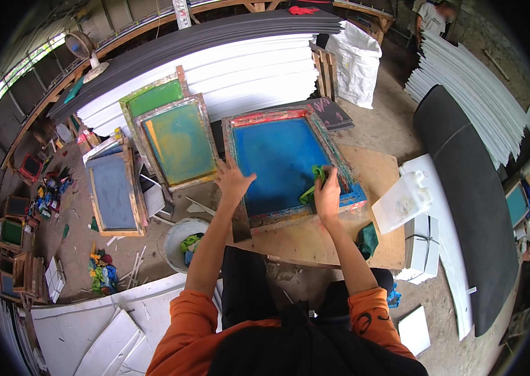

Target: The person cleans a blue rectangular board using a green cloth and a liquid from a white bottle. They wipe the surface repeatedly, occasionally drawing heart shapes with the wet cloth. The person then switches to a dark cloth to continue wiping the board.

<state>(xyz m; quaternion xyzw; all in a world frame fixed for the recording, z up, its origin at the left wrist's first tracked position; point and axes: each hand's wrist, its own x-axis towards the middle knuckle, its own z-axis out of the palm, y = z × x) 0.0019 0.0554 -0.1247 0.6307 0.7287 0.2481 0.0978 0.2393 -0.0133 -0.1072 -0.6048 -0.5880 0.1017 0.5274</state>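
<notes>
A blue screen-printing frame (283,147) with a paint-stained wooden border lies on a plywood board (374,164) in front of me. My right hand (327,194) is closed around a green cloth (309,193) at the frame's lower right, over the blue mesh. At the frame's left edge, my left hand (234,180) has its fingers spread and holds nothing. Its fingers come near the wooden border; whether they touch it I cannot tell. A darker smudge shows in the middle of the mesh.
Left of the board lean a yellow-green screen frame (180,147) and a grey-blue one (114,194). A bucket with rags (174,245) stands by my left arm. Right of the board are a translucent jug (399,203) and a black foam sheet (465,182). A person (433,19) stands far right.
</notes>
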